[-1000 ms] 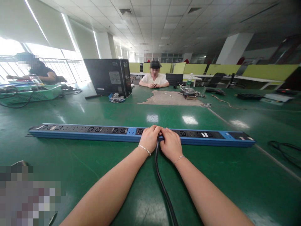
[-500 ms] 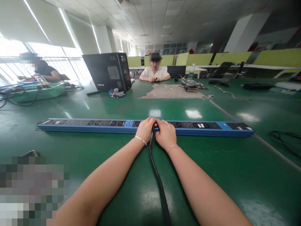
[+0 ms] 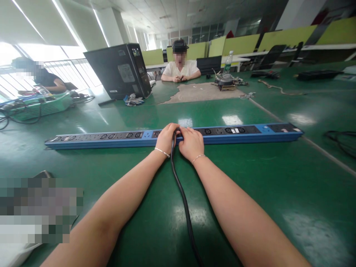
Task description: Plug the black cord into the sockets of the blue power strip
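A long blue power strip (image 3: pixel 126 144) with rows of black sockets lies crosswise on the green table. My left hand (image 3: pixel 166 140) is closed round the upper end of a black power cord (image 3: pixel 182 189), at the middle of the strip. Against it, my right hand (image 3: pixel 191 142) is curled over the same cord end, its fingertips resting at the strip's socket face. Both hands hide the plug end and the sockets beneath. From between them the cord runs down toward me and out of view at the bottom.
A black computer case (image 3: pixel 122 70) stands beyond the strip, with gloves (image 3: pixel 133 99) beside it. A green basket (image 3: pixel 52 105) holds cables at left. A bottle (image 3: pixel 228 63) stands at the back. Two other people sit at the table. Black cable (image 3: pixel 340 139) lies at right.
The view has tilted down and rolled slightly, so the strip and hands sit higher in it. Both hands keep their hold at the same place on the strip.
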The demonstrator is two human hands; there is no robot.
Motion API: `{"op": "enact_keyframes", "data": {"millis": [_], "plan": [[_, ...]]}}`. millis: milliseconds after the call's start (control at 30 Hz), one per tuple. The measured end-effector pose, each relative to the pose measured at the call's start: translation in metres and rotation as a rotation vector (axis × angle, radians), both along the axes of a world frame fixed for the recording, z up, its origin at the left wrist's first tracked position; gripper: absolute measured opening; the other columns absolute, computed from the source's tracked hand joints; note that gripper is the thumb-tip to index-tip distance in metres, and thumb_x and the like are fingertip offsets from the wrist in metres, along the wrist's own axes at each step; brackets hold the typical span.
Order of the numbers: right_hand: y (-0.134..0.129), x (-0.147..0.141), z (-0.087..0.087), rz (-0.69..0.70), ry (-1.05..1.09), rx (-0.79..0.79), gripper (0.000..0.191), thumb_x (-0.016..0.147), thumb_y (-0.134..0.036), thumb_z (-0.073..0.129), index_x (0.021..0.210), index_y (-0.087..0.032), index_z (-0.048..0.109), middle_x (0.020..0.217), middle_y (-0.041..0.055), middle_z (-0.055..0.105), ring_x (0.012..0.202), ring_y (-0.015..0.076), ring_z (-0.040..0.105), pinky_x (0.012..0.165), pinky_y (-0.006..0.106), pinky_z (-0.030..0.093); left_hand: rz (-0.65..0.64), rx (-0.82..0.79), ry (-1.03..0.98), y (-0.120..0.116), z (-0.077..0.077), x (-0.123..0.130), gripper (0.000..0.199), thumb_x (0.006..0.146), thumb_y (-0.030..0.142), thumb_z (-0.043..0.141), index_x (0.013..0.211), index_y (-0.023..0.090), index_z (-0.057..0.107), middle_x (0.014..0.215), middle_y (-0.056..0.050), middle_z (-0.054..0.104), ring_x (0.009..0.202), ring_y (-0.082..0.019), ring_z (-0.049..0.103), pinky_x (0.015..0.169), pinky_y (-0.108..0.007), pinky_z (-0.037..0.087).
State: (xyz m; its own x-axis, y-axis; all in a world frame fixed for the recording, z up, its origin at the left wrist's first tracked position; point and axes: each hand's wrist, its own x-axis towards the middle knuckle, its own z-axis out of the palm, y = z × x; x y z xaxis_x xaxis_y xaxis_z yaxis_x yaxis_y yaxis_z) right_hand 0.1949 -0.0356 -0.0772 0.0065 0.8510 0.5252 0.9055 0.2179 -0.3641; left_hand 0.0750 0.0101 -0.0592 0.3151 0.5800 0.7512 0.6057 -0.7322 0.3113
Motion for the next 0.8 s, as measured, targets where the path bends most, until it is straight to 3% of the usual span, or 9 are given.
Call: {"op": "enact_keyframes", "data": {"millis": [100, 167, 233, 300, 433, 533, 667, 800], "plan": [[0.0, 0.001, -0.001, -0.002, -0.014, -0.005, 0.053, 0.074, -0.013, 0.043, 0.127, -0.012, 0.05, 0.127, 0.0068, 0.056, 0.122, 0.02, 0.042, 0.102, 0.036, 0.025, 0.097, 0.102, -0.257, -0.001, 0.034, 0.002, 0.021, 0.086, 0.024, 0.047, 0.104, 0.019, 0.055, 0.1, -0.004, 0.063, 0.094, -0.015, 0.058, 0.086, -0.028, 0.043], [0.0, 0.001, -0.001, 0.005, -0.031, -0.014, 0.054, 0.075, -0.014, 0.042, 0.128, -0.013, 0.05, 0.129, 0.0061, 0.055, 0.123, 0.0192, 0.041, 0.103, 0.036, 0.025, 0.127, 0.055, -0.304, -0.004, 0.053, -0.001, 0.021, 0.084, 0.025, 0.05, 0.104, 0.02, 0.055, 0.097, -0.002, 0.064, 0.089, -0.015, 0.06, 0.083, -0.027, 0.045], [-0.001, 0.002, -0.001, 0.012, -0.047, -0.025, 0.055, 0.075, -0.013, 0.042, 0.129, -0.014, 0.049, 0.131, 0.0052, 0.053, 0.124, 0.0182, 0.04, 0.103, 0.035, 0.025, 0.142, -0.047, -0.267, -0.007, 0.063, -0.013, 0.021, 0.081, 0.023, 0.052, 0.101, 0.021, 0.057, 0.091, 0.0, 0.066, 0.082, -0.013, 0.061, 0.079, -0.026, 0.046], [-0.001, 0.002, -0.001, 0.01, -0.052, -0.03, 0.055, 0.074, -0.013, 0.042, 0.129, -0.015, 0.049, 0.132, 0.0046, 0.052, 0.124, 0.0177, 0.04, 0.104, 0.035, 0.025, 0.165, -0.134, -0.196, -0.007, 0.062, -0.034, 0.022, 0.078, 0.022, 0.055, 0.1, 0.022, 0.059, 0.087, 0.001, 0.067, 0.08, -0.013, 0.062, 0.077, -0.025, 0.046], [-0.001, 0.001, 0.0, -0.002, -0.043, -0.026, 0.054, 0.074, -0.014, 0.043, 0.127, -0.015, 0.051, 0.131, 0.0037, 0.053, 0.124, 0.0181, 0.04, 0.103, 0.036, 0.026, 0.219, -0.237, -0.126, 0.0, 0.046, -0.089, 0.025, 0.077, 0.026, 0.055, 0.102, 0.023, 0.058, 0.096, -0.001, 0.069, 0.09, -0.016, 0.063, 0.084, -0.03, 0.046], [-0.001, 0.001, -0.001, -0.003, -0.04, -0.02, 0.053, 0.074, -0.014, 0.043, 0.126, -0.015, 0.053, 0.131, 0.0036, 0.053, 0.123, 0.0183, 0.041, 0.103, 0.036, 0.026, 0.168, -0.33, -0.083, 0.005, 0.034, -0.119, 0.027, 0.077, 0.028, 0.055, 0.103, 0.02, 0.057, 0.099, -0.006, 0.069, 0.09, -0.018, 0.063, 0.085, -0.033, 0.046], [-0.001, 0.002, -0.002, -0.002, -0.055, -0.014, 0.053, 0.074, -0.014, 0.042, 0.125, -0.015, 0.054, 0.13, 0.0036, 0.054, 0.123, 0.0184, 0.042, 0.103, 0.035, 0.026, 0.169, -0.344, 0.004, 0.007, 0.023, -0.133, 0.027, 0.079, 0.032, 0.053, 0.102, 0.02, 0.056, 0.101, -0.007, 0.068, 0.09, -0.019, 0.064, 0.085, -0.035, 0.047], [-0.001, 0.003, -0.003, -0.002, -0.065, -0.013, 0.051, 0.075, -0.014, 0.042, 0.124, -0.016, 0.055, 0.131, 0.0034, 0.053, 0.123, 0.0182, 0.042, 0.103, 0.036, 0.026, 0.146, -0.398, 0.06, 0.008, 0.017, -0.135, 0.027, 0.08, 0.034, 0.052, 0.103, 0.02, 0.055, 0.09, -0.004, 0.07, 0.086, -0.018, 0.065, 0.085, -0.035, 0.047]]}}
